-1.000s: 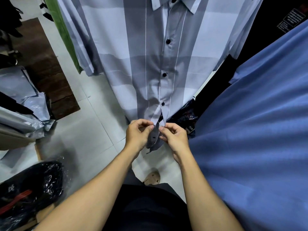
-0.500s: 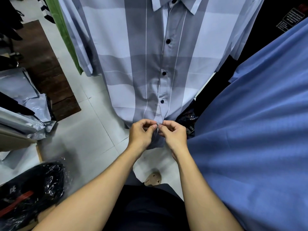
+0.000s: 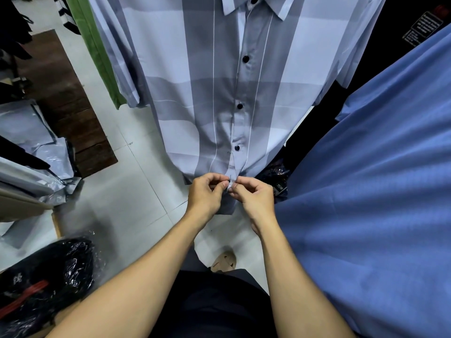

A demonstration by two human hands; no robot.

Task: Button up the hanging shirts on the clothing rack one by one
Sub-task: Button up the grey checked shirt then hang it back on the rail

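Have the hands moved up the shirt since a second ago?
Yes. Both the left hand and right hand sit nearer the lowest fastened button, pinching the shirt placket closed.

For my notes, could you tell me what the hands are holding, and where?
Both the left hand and right hand pinch the grey checked shirt at its front placket, near the hem.

Our left hand (image 3: 206, 193) and right hand (image 3: 253, 197) meet just beside each other, fingers curled, thumbs and forefingers pinching. Both bare forearms reach forward from near, converging toward the middle.
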